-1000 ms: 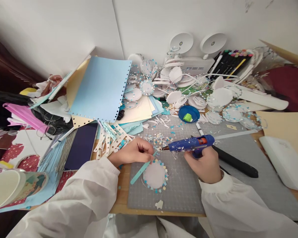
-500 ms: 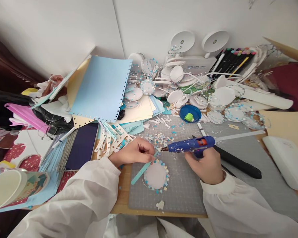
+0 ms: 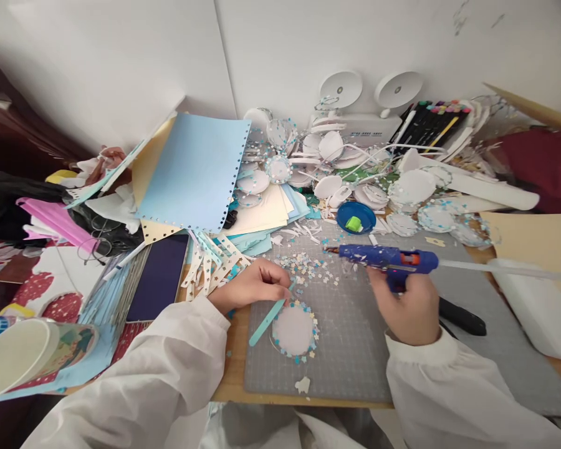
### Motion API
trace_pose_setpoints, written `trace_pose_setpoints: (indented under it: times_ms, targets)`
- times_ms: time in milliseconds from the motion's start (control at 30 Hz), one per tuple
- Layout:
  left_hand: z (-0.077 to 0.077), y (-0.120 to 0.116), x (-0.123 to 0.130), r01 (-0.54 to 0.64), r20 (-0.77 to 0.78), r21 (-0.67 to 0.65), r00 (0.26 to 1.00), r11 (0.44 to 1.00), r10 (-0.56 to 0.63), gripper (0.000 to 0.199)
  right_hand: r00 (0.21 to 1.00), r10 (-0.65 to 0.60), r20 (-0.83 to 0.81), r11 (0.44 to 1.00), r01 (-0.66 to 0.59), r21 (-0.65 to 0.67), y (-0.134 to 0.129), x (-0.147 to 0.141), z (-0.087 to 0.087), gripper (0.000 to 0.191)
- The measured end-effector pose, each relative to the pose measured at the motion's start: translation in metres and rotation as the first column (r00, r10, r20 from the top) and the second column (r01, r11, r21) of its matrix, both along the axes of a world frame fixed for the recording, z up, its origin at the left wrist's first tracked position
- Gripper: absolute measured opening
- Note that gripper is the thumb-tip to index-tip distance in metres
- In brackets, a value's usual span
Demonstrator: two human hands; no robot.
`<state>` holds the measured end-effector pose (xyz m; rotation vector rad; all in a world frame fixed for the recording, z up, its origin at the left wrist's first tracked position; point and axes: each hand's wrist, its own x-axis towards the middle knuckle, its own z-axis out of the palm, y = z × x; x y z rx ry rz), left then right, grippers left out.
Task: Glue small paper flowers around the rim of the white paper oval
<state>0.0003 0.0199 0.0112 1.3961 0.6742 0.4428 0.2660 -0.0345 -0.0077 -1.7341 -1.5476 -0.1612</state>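
Note:
My right hand [image 3: 404, 305] grips a blue hot glue gun [image 3: 378, 257], held above the grey cutting mat [image 3: 350, 349] with its nozzle pointing left. A clear glue stick [image 3: 500, 268] sticks out of its back end. Between the closed fingers of my left hand [image 3: 259, 284] is a flat turquoise stick [image 3: 266, 324], slanting down to the left. Just below that hand lies a white disc [image 3: 295, 330], ringed with small blue and cream stars. Loose paper stars [image 3: 308, 268] are scattered beyond it.
Finished-looking star-trimmed discs [image 3: 280, 168] are heaped at the back. A blue lid [image 3: 356, 218] holds a green piece. Punched paper sheets [image 3: 194, 174] lean at left; a paper cup [image 3: 23, 358] stands near left. A black-handled tool [image 3: 462, 317] lies behind my right hand.
My right hand has moved the glue gun right and slightly up, away from the turquoise stick. My left hand stays almost in place, still holding the stick.

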Motion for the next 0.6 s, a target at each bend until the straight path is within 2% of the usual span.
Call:
trace_pose_setpoints:
  times_ms: [100,200,333,433,500,600]
  targets:
    - [-0.001,0.0,-0.001,-0.016,-0.008,0.016,1.0,1.0,0.017,0.022,0.993,-0.117,0.015,0.991,0.118,-0.068,-0.002,0.032,0.011,0.033]
    - [-0.001,0.0,-0.001,-0.026,-0.015,0.012,1.0,1.0,0.026,0.022,0.978,-0.204,0.052,0.971,0.208,-0.12,-0.005,0.075,0.016,0.039]
    - [-0.003,-0.001,-0.001,-0.023,-0.006,-0.021,1.0,1.0,0.022,0.022,0.94,-0.335,0.067,0.896,0.34,-0.286,-0.008,0.122,0.011,0.033]
    - [-0.005,-0.001,-0.001,-0.03,0.026,-0.022,0.999,0.999,0.03,0.021,0.935,-0.351,0.045,0.85,0.339,-0.404,-0.009,0.137,0.004,0.034]
    - [-0.005,-0.001,-0.001,-0.042,0.048,-0.02,0.998,0.999,0.043,0.021,0.946,-0.316,0.068,0.838,0.312,-0.447,-0.011,0.142,0.001,0.033]
    - [-0.006,-0.001,-0.001,-0.077,0.067,-0.05,0.995,0.996,0.08,0.02,0.949,-0.215,0.23,0.841,0.3,-0.451,-0.027,0.145,0.006,0.029]
